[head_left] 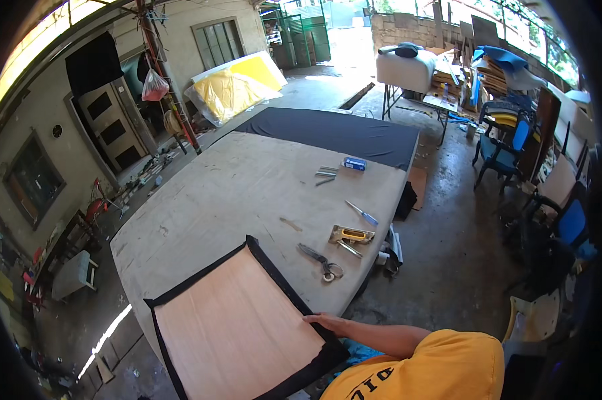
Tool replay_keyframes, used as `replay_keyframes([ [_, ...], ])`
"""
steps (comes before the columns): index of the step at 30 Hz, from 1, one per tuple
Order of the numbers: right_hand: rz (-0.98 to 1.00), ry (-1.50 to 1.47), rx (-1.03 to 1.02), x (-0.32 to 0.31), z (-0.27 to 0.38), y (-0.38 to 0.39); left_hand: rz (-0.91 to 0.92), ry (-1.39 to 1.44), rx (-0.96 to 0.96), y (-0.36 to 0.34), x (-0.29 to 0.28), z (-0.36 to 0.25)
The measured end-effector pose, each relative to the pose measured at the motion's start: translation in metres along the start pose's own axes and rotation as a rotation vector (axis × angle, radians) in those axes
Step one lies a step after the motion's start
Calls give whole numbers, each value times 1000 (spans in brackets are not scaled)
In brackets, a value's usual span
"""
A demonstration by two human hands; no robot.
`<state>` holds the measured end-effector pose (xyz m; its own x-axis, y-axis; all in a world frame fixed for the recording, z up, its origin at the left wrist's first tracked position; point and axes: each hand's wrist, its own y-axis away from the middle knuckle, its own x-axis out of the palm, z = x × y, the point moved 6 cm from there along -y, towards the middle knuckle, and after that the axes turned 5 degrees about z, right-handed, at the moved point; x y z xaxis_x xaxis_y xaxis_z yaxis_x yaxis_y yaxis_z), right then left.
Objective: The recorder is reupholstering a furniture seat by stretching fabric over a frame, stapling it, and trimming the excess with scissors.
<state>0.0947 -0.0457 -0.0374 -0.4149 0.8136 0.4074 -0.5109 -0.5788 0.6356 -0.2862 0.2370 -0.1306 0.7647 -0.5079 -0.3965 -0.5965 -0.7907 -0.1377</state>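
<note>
A plywood panel [240, 323] lies at the near end of the table, its edges wrapped in black fabric [276, 275]. My right hand [324, 323] is closed on the panel's right edge, near its near right corner. The fingertips rest over the black border onto the wood. Out of sight is my left hand. Beyond the panel, on the right side of the table, are scissors [321, 262] with dark blades, a staple gun [352, 235] with a yellow handle part, and a blue-handled screwdriver [362, 213].
The large table [188, 193] has a pale stained cover, with dark cloth [334, 133] across its far end. A small blue box [354, 163] sits beside several metal strips [326, 175]. Blue-seated chairs [503, 152] stand on the right. Yellow foam sheets [238, 87] lean at the far wall.
</note>
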Motion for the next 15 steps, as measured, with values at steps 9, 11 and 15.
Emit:
replay_keyframes([
  [9,57,-37,-68,16,-7,4,-242,1148,-547,-12,17,-160],
  [11,66,1,-124,22,14,17,-266,919,-738,-30,10,-159],
  [15,162,-41,-41,36,25,26,-282,1020,-774,-31,11,-128],
])
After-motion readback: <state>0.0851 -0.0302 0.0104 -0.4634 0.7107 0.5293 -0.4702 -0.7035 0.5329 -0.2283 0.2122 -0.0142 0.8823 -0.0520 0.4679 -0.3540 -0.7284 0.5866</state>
